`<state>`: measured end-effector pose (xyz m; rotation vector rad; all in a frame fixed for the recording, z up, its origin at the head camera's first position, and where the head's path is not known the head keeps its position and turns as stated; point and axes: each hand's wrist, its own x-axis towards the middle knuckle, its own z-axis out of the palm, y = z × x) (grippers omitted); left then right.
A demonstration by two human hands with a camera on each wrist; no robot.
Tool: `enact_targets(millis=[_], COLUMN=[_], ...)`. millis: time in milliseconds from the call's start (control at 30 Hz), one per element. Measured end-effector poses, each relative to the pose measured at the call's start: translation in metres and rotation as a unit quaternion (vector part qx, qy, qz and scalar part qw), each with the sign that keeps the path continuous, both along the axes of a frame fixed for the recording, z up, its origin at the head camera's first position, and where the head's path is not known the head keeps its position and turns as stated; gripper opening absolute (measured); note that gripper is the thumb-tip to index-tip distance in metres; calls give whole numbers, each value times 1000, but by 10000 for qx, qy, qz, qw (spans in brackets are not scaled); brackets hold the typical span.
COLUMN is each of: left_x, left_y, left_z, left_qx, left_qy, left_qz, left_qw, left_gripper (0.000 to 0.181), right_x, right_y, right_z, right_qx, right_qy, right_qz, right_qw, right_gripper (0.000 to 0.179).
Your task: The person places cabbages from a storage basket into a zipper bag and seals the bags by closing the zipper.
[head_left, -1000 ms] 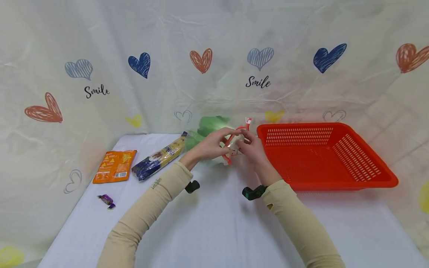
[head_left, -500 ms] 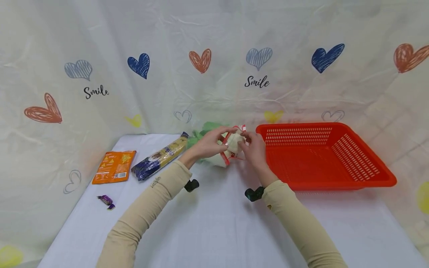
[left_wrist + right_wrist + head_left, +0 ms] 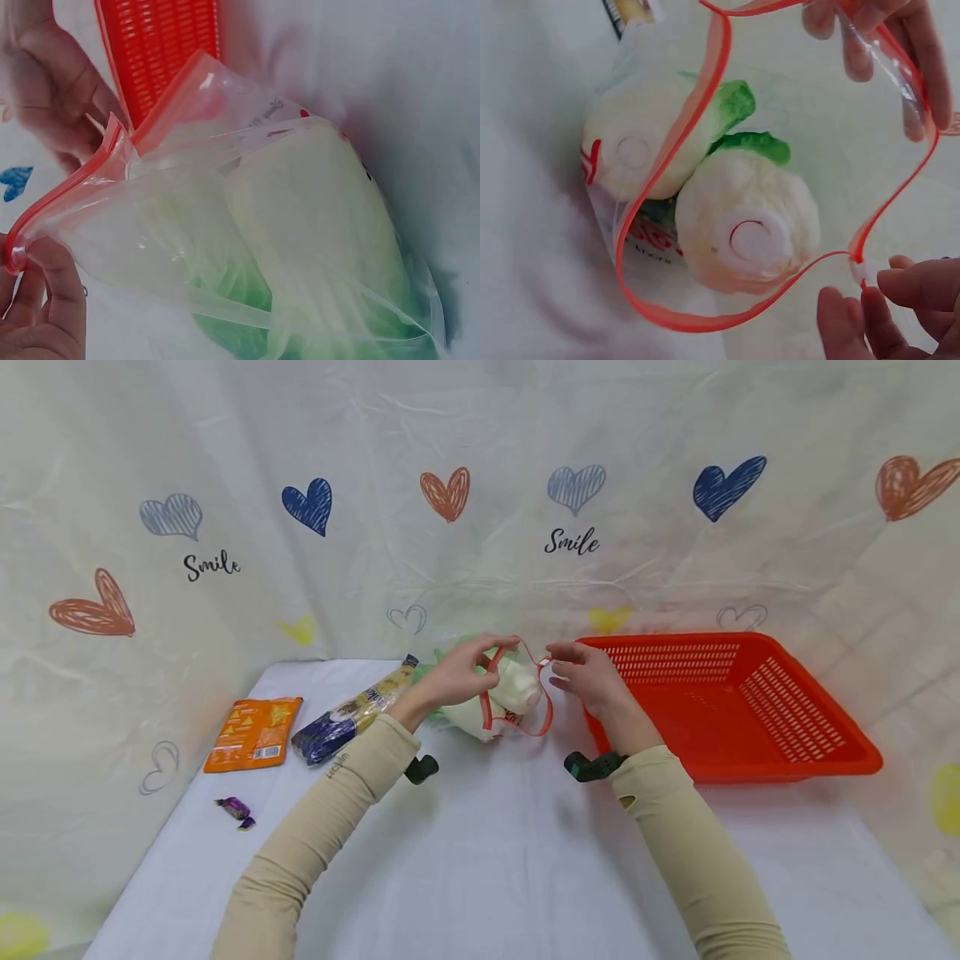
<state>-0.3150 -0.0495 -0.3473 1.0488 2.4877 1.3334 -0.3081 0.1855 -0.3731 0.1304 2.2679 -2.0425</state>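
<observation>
A clear zip bag point(image 3: 705, 324) with a red-edged mouth lies tipped on the table, its mouth spread wide. Two pale heads of bok choy-like greens point(image 3: 746, 232) rest inside, cut white bases toward the mouth and green leaves point(image 3: 236, 300) deeper in. My left hand point(image 3: 457, 672) pinches the bag's red edge between thumb and fingers, lifting that side. Beside the mouth's right corner is my right hand point(image 3: 596, 681), fingers loosely bent, with fingertips close to the white zip slider point(image 3: 857, 268).
A red slotted basket point(image 3: 780, 772) stands right of the bag, behind my right hand. To the left lie a blue and gold packet point(image 3: 352, 714), an orange packet point(image 3: 253, 735) and a purple wrapped candy point(image 3: 236, 808). A heart-printed sheet hangs behind the table.
The bag's mouth has spread from nearly closed up to a wide loop. My right hand has drawn away to the right, loosening its fingers; my left has moved slightly left with the edge.
</observation>
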Motion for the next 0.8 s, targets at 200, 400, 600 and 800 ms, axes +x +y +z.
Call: enact_targets(millis=[200, 400, 600, 800], left_x=[1, 0, -4, -5], left_y=[-2, -11, -21, -26], left_z=[1, 12, 20, 25], left_qx=[34, 369, 711, 992], left_qy=[-55, -430, -915, -1318], left_qz=[-214, -223, -403, -541], left_qw=[9998, 9981, 9924, 9848], left_gripper=[56, 54, 54, 53], right_x=[-4, 0, -4, -8], right_y=[-2, 0, 9, 19], right_z=[-9, -2, 5, 11], right_qx=[138, 1005, 1313, 1557], right_qy=[-89, 287, 1181, 1787], right_qz=[449, 597, 626, 981], right_qw=[9989, 9927, 9823, 9665], right_gripper=[42, 34, 32, 27])
